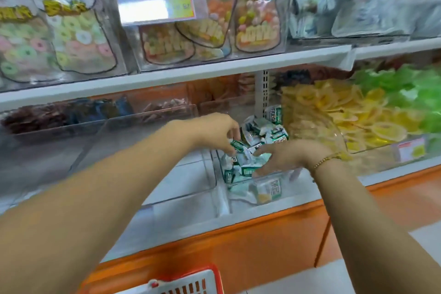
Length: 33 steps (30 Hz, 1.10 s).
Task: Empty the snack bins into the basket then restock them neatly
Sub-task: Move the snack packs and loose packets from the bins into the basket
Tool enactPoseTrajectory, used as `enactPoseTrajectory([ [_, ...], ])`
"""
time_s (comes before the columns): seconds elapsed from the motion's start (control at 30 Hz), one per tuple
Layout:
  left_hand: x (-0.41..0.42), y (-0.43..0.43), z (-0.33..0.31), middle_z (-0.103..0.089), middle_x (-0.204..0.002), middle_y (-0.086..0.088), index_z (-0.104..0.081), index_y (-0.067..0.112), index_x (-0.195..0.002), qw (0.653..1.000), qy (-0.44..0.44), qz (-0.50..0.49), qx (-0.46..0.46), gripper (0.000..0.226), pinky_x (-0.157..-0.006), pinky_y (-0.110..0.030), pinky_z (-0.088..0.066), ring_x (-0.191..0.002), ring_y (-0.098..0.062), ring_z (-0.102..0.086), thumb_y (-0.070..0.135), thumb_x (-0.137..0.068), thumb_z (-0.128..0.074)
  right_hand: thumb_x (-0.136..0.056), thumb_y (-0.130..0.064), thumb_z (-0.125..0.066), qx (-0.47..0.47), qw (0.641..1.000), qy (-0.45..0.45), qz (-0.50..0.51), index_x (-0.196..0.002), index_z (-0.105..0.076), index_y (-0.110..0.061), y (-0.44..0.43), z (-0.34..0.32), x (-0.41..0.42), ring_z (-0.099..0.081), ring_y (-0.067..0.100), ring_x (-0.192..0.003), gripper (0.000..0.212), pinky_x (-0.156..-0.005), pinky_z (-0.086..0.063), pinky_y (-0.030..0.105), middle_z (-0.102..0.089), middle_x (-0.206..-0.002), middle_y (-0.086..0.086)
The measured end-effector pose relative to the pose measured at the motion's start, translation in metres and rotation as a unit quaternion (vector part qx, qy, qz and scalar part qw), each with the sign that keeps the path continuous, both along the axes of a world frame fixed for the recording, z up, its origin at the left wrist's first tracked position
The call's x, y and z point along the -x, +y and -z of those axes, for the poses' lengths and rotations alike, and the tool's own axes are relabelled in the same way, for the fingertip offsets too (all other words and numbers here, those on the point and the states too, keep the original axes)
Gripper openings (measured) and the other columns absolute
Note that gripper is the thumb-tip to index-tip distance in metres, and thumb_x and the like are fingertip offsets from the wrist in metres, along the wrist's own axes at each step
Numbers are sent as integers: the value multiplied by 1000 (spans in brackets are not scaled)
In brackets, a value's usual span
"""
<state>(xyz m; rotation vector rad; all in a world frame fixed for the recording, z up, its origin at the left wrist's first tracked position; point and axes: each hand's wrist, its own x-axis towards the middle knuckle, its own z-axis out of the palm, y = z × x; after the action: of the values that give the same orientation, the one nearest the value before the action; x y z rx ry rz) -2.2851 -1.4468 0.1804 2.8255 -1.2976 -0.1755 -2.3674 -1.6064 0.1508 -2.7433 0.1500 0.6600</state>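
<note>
Now, step in hand: both hands are down in one clear snack bin (241, 181) on the lower shelf (191, 222); whether this is emptying or restocking I cannot say for sure, though the loose heap suggests emptying.
Left grip: the left hand (214, 133) has its fingers pinched round a green-and-white packet (236, 145), just above the heap.
Right grip: the right hand (286, 157) lies spread and flat across the packets (262, 131), fingers open, pressing or gathering rather than clasping one.
Where the snacks lie: heaped from the back of the bin to its front wall, under and between both hands; one packet sits against the front wall, near the shelf's front edge.
Basket: the red basket (214, 272) shows only its rim, below the shelf's front edge, well apart from the hands.
Next move, as I judge it: scoop a handful together, lift it clear of the bin wall, and carry it down to the basket without dropping strays.
</note>
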Motion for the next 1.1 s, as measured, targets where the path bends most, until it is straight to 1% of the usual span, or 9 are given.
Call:
enactPoseTrajectory([
  [0.13,-23,-20,7,-54,-132,-2,-54,20,-129,989,36,-13,-143,64,-94,-32,-44,-115,-21,-53,40,-74,-79,-83,-63,-55,92,992,59,-68,-151,-16,-31,8,0,-14,-45,21,-130,84,-101,-41,33,-19,-158,-2],
  [0.27,-27,-45,22,-41,-145,0,-41,23,-142,948,46,-23,-314,81,-106,-40,-37,-131,-24,-40,49,-73,-76,-80,-59,-63,66,993,78,-64,-153,-7,-29,8,13,-28,-40,26,-134,97,-103,-40,36,-9,-160,0],
  [0.37,-31,-52,34,-46,-142,1,-48,24,-137,932,76,-38,-354,81,-105,-39,-39,-129,-24,-44,54,-68,-77,-81,-53,-67,62,993,74,-69,-153,-2,-28,7,21,-33,-36,26,-137,100,-102,-40,37,-9,-160,-1],
  [0.57,-35,-49,39,-59,-109,-2,-57,20,-126,967,123,-53,-219,56,-64,-24,-49,-79,-18,-62,24,-75,-79,-79,-41,-73,14,999,3,-42,-144,-31,-39,-21,19,-29,-41,23,-129,77,-90,-42,31,-28,-153,-3],
  [0.7,-37,-49,36,-51,-136,-10,-50,21,-135,968,156,-55,-191,63,-94,-36,-49,-118,-28,-55,23,-78,-77,-82,-31,-73,-43,999,-3,-1,-132,-44,-44,-34,22,-29,-58,25,-103,59,-82,-52,34,-42,-139,2],
  [0.8,-36,-53,41,-39,-147,-10,-38,11,-144,954,206,-62,-210,71,-91,-33,-52,-120,-26,-50,17,-82,-73,-82,-27,-73,-80,997,-11,15,-128,-48,-42,-37,22,-28,-54,18,-75,54,-67,-48,28,-47,-128,-1],
  [0.93,-34,-59,49,-31,-151,-13,-34,0,-143,937,257,-106,-213,69,-92,-33,-51,-129,-31,-42,7,-84,-70,-84,-30,-71,-66,997,-32,15,-138,-40,-38,-36,24,-27,-56,21,-92,63,-78,-49,31,-44,-139,1],
  [1.0,-35,-61,49,-37,-145,-14,-38,-2,-136,930,281,-111,-211,60,-92,-34,-52,-117,-28,-49,5,-85,-68,-85,-30,-70,-94,992,-81,35,-139,-42,-33,-39,24,-26,-53,17,-78,61,-77,-53,31,-49,-122,-1],
  [1.1,-36,-63,46,-46,-110,-10,-43,4,-111,930,302,-97,-184,34,-53,-18,-52,-63,-13,-45,4,-86,-66,-87,-29,-68,-124,977,-158,71,-137,-46,-24,-46,25,-24,-50,15,-83,54,-86,-54,33,-49,-106,-11],
])
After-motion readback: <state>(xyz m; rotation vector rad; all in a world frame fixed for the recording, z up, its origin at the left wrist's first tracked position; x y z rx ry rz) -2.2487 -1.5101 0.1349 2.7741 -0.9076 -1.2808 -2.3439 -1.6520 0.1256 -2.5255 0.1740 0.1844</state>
